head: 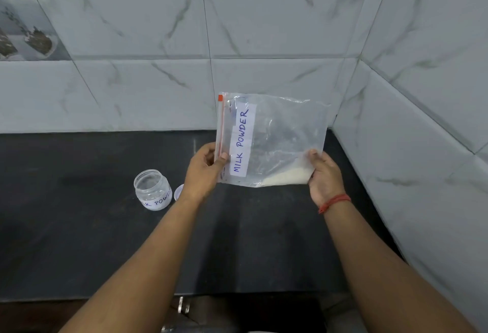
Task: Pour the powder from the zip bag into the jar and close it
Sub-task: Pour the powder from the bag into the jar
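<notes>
A clear zip bag labelled MILK POWDER hangs turned sideways above the counter, its red zip strip running vertically along the left edge. White powder is gathered in its lower right corner. My left hand pinches the zip edge at the bottom left. My right hand grips the bag's lower right corner by the powder. A small glass jar stands open and upright on the counter to the left of my left hand. Its white lid lies just right of it, partly hidden by my left wrist.
The dark stone counter runs to a marbled tile wall at the back and another tile wall on the right, forming a corner behind the bag. The counter's front edge lies near my forearms.
</notes>
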